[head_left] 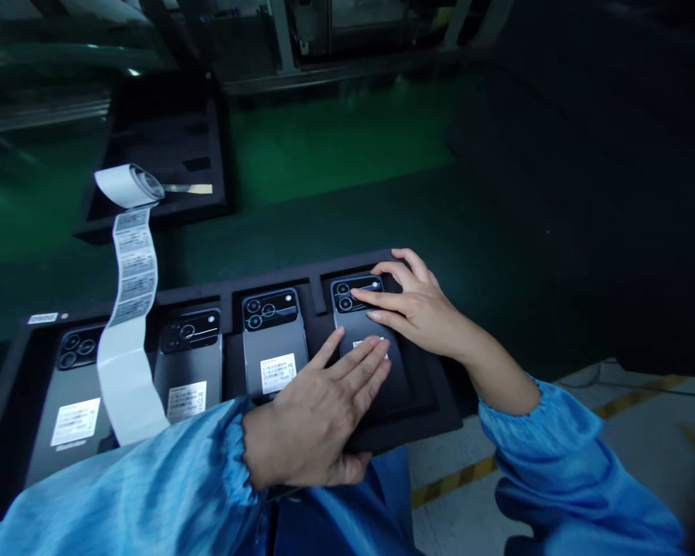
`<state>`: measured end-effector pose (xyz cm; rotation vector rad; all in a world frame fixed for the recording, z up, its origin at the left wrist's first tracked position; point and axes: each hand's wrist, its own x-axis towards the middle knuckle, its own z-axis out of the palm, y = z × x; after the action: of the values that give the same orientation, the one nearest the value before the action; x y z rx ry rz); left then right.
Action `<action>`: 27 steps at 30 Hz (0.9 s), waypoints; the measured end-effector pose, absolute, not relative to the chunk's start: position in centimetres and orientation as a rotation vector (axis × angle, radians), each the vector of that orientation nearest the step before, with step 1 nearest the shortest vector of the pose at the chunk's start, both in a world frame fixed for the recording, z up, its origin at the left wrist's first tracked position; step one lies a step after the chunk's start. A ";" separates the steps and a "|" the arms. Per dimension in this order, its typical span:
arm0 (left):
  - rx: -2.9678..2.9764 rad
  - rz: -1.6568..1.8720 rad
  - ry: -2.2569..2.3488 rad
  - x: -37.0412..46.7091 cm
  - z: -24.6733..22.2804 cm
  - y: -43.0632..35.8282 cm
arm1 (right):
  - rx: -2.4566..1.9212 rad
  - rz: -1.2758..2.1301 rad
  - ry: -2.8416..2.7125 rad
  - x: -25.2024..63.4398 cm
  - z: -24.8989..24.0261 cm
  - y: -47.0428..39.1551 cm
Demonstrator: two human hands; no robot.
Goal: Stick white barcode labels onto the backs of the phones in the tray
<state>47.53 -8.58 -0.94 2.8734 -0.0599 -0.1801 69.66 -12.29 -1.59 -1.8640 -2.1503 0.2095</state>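
Sleeves: blue sleeves with gathered cuffs fill the bottom edge, one on each forearm.
Left hand: left hand lies flat, palm down, fingers stretched out and close together, their tips resting on the lower half of the rightmost phone; it grips nothing. Its thumb side curls over the near rim of the tray.
Right hand: right hand comes in from the right, fingers loosely spread, fingertips touching the camera block at the top of the same phone — pressing on it, not closed round anything.
Rightmost phone: dark phone lying back up in the far-right pocket of the tray, camera end away from the person; a white label on its back shows only as a sliver between the left hand's fingers.
Tray: black foam tray on the dark worktop, with a row of four pockets side by side, each holding one phone.
Other phones: three grey phones to the left, backs up, each with a white label near its lower end; the text is too small to read.
Label strip: white label strip rises from the tray between the two leftmost phones and curls into a roll at the top — it hides part of the pocket edge.
Second tray: another black tray further back on the left, well apart from the hands, with a small pale strip lying in it.
Floor: pale floor with a yellow line shows at lower right, below the worktop edge.
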 end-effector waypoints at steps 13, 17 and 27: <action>3.012 0.008 -0.255 46.4 -1.1 -10.3 | -1.808 0.193 -2.145 70.1 -2.3 -12.4; 2.997 -0.044 0.036 46.6 -1.4 -10.5 | -1.803 0.192 -2.135 70.0 -2.4 -12.6; 2.891 -0.098 0.257 47.4 -1.3 -10.3 | -1.830 0.216 -2.145 70.6 -2.2 -12.7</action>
<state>47.39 -10.29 -1.32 2.8910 0.2567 -0.0976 70.58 -12.73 -2.24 -1.8299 -2.1449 0.2156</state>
